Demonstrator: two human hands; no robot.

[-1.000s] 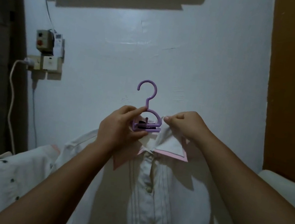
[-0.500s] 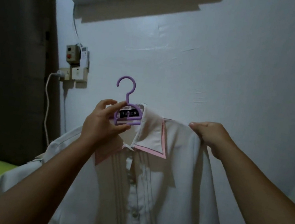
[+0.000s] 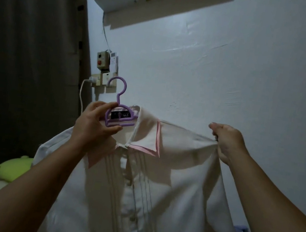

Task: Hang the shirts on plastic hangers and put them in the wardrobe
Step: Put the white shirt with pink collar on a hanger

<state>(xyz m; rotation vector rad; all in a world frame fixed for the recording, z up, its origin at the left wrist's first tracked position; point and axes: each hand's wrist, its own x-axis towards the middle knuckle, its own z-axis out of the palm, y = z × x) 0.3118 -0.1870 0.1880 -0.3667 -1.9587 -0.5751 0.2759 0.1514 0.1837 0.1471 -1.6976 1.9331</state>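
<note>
Right now my left hand (image 3: 96,123) holds the purple hanger (image 3: 119,111) by its neck, fingers curled round the frame, with the white shirt (image 3: 158,185) draped on it in front of the wall. My right hand (image 3: 227,142) pinches the shirt's shoulder seam and pulls it taut. The risk, I judge, is that shoulder: pulled too hard, it could drag the collar (image 3: 145,134) off centre or slide the cloth off the hanger's end. The left shoulder droops already, so the shirt could slip that way.
</note>
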